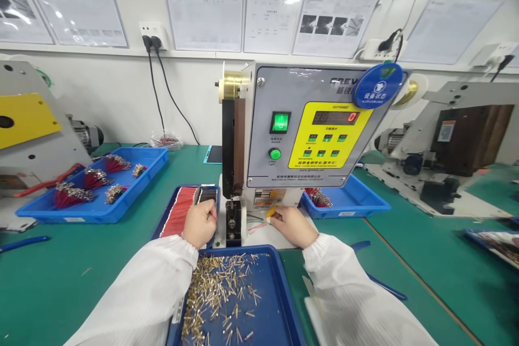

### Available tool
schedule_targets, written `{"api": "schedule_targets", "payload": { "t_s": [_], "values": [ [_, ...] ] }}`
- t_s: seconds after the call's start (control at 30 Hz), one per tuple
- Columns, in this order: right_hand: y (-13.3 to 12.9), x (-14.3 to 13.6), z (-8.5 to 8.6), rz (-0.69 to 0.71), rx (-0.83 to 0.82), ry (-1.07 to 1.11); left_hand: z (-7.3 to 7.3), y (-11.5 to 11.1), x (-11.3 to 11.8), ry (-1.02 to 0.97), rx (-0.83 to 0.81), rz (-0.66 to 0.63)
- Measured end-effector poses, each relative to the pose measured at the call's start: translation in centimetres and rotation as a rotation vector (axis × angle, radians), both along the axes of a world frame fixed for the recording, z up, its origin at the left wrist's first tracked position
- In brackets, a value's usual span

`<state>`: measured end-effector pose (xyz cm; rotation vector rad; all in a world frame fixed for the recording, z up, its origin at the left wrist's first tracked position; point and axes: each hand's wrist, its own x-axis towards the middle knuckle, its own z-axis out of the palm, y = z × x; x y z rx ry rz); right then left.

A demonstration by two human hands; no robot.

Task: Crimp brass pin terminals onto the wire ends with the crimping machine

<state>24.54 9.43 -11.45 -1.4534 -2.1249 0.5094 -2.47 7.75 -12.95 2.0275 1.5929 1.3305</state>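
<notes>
My left hand is closed in a fist-like pinch over the edge of a blue tray of red and black wires; what its fingers hold, if anything, is hidden. To its right stands the black crimping head of a grey terminal machine. On the other side of that head, my right hand pinches thin red and dark wires above the white base plate. A yellow cover sits on one of its fingertips. Below both hands, a blue tray holds many small brass-coloured pieces.
At left is a blue tray with red wire bundles; another blue tray stands behind my right hand. Blue-handled tools lie beside my right sleeve. Neighbouring machines flank the bench. Black cords hang from the wall socket.
</notes>
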Motion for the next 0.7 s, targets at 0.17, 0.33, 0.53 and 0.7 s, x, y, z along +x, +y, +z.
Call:
{"api": "schedule_targets", "payload": {
  "t_s": [0.17, 0.33, 0.53, 0.7],
  "values": [
    [-0.2, -0.1, 0.4, -0.059, 0.023, 0.03, 0.4, 0.0, 0.0, -0.099, 0.016, 0.007],
    [-0.5, -0.3, 0.7, -0.09, 0.091, 0.175, 0.7, -0.2, 0.2, -0.103, -0.014, 0.037],
    [-1.0, -0.7, 0.5, -0.048, 0.305, 0.297, 0.8, -0.2, 0.3, -0.068, -0.018, 0.048],
    [-2.2, -1.6, 0.9, -0.068, 0.346, 0.266, 0.8, -0.2, 0.3, -0.074, -0.017, 0.044]
  ]
}}
